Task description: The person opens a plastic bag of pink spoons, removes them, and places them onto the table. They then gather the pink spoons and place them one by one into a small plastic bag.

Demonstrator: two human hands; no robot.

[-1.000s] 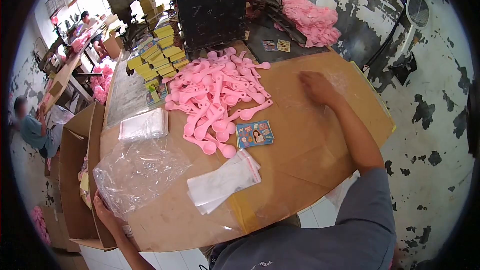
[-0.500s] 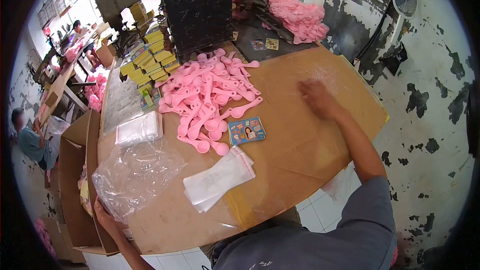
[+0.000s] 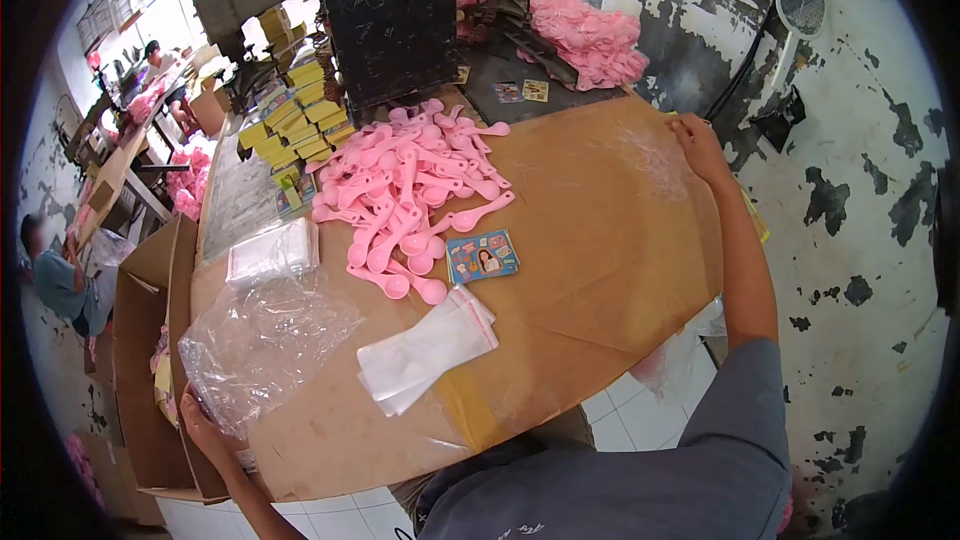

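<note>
My right hand (image 3: 700, 148) reaches to the far right edge of the cardboard-covered table (image 3: 600, 290), its fingers bent at the edge; what they hold, if anything, is hidden. At the lower left my left hand (image 3: 205, 428) lies at the table's edge, beside a crumpled clear plastic bag (image 3: 265, 350) and the open carton; its fingers are partly hidden. Pink spoons (image 3: 410, 180) lie heaped in the middle. Just in front of them is a stack of blue printed cards (image 3: 483, 256), and nearer me lie clear plastic sleeves (image 3: 425, 351).
An open cardboard box (image 3: 150, 370) stands left of the table. Yellow-edged card stacks (image 3: 300, 120), a black machine panel (image 3: 390, 35) and a pink pile (image 3: 585, 35) are behind. More sleeves (image 3: 272, 252) lie left. Two people are at the far left.
My right hand has moved right and away from me, from the tabletop to the table's far right edge. My left hand has barely moved. The view has shifted slightly.
</note>
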